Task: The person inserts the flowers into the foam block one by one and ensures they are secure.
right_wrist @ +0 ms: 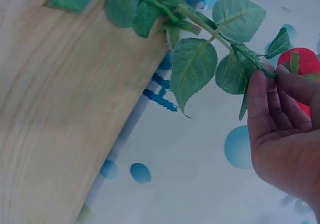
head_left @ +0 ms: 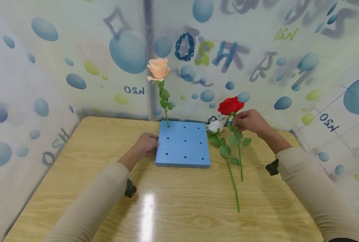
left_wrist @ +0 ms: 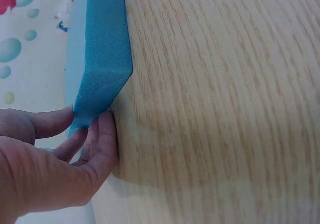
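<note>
My right hand [head_left: 248, 121] pinches the stem of a red rose [head_left: 231, 106] just under its bloom, between thumb and fingers. The rose's leaves [right_wrist: 195, 66] hang along the stem in the right wrist view. At the left edge of a blue foam board [head_left: 182, 146], my left hand [head_left: 147, 144] holds on, its thumb at the upper edge and the fingers against the side, as the left wrist view shows. A peach rose [head_left: 159, 70] stands upright in the board's back left hole. Just right of the board lies a white rose [head_left: 215, 126], its stem toward the front.
Several small holes dot the board's top. The wooden table [head_left: 173, 201] carries it near the back edge, close to a patterned wall [head_left: 106, 60]. Small black devices [head_left: 130, 188] sit at both wrists.
</note>
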